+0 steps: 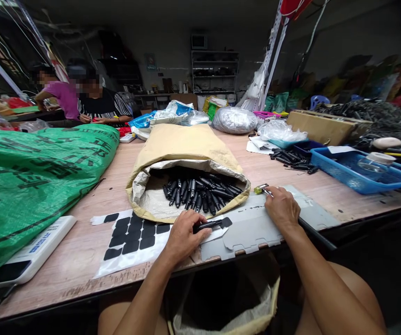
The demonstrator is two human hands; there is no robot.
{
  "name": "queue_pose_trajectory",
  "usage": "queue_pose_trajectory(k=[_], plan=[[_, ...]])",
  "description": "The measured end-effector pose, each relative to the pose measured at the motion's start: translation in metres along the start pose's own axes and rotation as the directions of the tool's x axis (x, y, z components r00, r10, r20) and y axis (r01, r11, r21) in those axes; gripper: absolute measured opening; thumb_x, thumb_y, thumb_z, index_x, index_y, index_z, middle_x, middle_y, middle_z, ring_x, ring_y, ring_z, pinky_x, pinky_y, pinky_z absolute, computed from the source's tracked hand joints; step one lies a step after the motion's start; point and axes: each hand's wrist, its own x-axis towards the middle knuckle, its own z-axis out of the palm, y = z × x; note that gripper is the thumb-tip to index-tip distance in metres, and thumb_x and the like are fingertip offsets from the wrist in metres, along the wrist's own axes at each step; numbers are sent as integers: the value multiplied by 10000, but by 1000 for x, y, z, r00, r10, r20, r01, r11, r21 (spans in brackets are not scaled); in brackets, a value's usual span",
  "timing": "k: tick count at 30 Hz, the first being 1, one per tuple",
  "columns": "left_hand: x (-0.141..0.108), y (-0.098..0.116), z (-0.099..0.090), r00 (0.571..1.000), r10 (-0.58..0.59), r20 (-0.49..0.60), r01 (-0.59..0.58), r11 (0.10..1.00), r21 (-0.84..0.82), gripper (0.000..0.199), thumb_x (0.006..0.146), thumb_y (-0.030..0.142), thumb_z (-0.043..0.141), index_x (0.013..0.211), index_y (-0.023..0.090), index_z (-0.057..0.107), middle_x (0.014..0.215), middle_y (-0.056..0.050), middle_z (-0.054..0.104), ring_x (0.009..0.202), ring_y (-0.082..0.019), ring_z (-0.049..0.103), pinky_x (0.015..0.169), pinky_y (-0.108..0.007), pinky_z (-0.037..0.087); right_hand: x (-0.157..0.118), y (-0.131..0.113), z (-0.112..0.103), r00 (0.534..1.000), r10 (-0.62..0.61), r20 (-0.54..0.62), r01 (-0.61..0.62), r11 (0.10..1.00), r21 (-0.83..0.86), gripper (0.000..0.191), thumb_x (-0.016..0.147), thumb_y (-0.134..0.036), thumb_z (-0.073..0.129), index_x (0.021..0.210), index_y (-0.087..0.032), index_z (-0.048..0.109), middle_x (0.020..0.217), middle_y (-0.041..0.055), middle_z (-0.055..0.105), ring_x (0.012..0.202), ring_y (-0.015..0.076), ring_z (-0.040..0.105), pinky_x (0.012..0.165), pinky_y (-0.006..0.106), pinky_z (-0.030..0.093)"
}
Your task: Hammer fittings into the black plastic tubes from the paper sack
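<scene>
The slim black cylindrical piece sits in the grip of the left hand, thumb and fingers around its left end, over the near side of the wood-patterned table. It looks light, stiff and sturdy, perhaps slightly slippery; its barrel seems the surest place to take hold. To the right, the right hand has its grip closed on a small silver object with a yellow-green end, above a flat grey board. Farther off, a tan sack opens toward the near side, holding similar black pieces. Left lies a white sheet of black rounded-square patches.
</scene>
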Motion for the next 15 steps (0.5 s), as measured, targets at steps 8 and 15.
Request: queue_pose_trajectory(k=[8,15], plan=[[-67,48,23,951,16,310,33,988,-153,109,835,241,715,931,239,664,844,16,673,762,-161,597,666,-278,421,-4,0,3,998,-54,-44,51,997,-60,290,942,-222,519,1173,-219,695,1068,96,679,961,233,577,726,322,356],[-100,38,81,908,-40,416,-109,938,329,189,827,139,593,996,220,618,1010,-67,679,913,-258,630,800,-398,473,-6,-2,2,997,-73,-37,69,994,-85,290,945,-238,522,1189,-215,678,1066,100,669,964,243,567,723,330,350]])
